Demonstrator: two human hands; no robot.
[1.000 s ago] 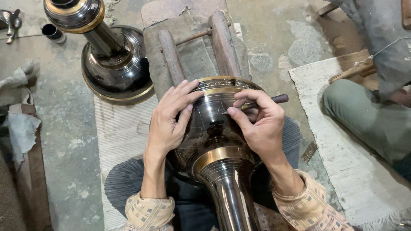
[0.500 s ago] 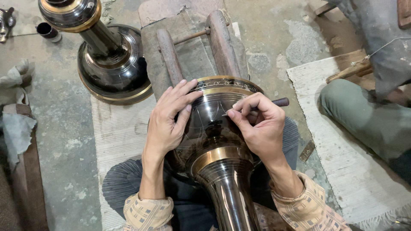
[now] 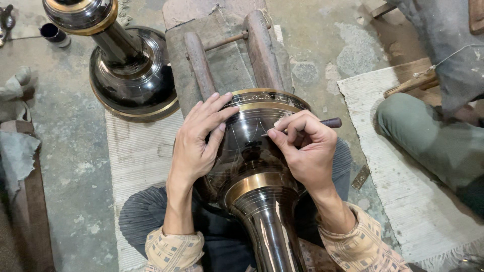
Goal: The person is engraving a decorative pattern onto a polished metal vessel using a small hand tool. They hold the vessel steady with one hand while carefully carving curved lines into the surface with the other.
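A large dark metal vase [image 3: 249,151] with brass bands lies across my lap, its wide base resting on a wooden cradle [image 3: 229,55]. My left hand [image 3: 199,138] lies flat on the vase's left side, fingers spread, steadying it. My right hand [image 3: 305,146] is closed around a thin engraving tool [image 3: 330,122] with a dark wooden handle, its tip pressed to the vase's dark surface near fine scratched lines.
A second dark vase with brass rims [image 3: 118,60] stands on the concrete floor at upper left. A small dark cup [image 3: 53,34] sits beyond it. Woven mats [image 3: 418,201] cover the floor. Another person's leg in green trousers [image 3: 433,141] rests at right.
The view has shifted slightly; both hands stay on the vase, the right hand's tool tip moving only a little over the surface.
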